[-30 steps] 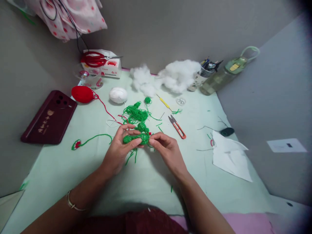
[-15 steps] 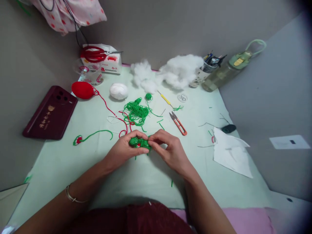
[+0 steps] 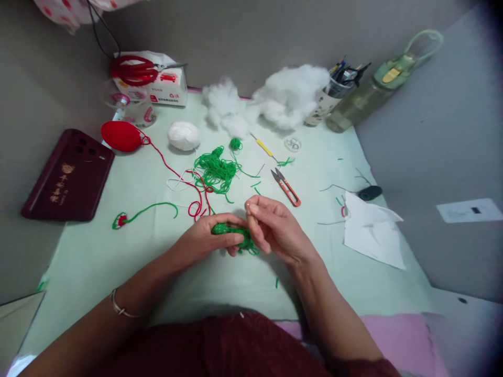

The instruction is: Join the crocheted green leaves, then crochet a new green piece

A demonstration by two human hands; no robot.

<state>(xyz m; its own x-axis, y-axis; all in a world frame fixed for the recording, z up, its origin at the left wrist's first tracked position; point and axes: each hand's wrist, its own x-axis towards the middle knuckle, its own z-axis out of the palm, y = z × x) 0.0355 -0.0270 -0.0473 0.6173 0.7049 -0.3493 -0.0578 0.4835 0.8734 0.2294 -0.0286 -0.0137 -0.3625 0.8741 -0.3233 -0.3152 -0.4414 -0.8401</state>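
Your left hand point(image 3: 208, 238) is curled palm-down, fingers closed in a grip, bracelet on that wrist. Your right hand point(image 3: 275, 228) sits just beside it, thumb and forefinger pinched, raised slightly.

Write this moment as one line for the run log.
left hand: holds green crocheted yarn piece | right hand: pinching at piece | surface: pale green table mat

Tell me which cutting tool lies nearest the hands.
The orange-handled thread snips, flat on the mat just beyond the right hand; the red scissors sit far back atop the box.
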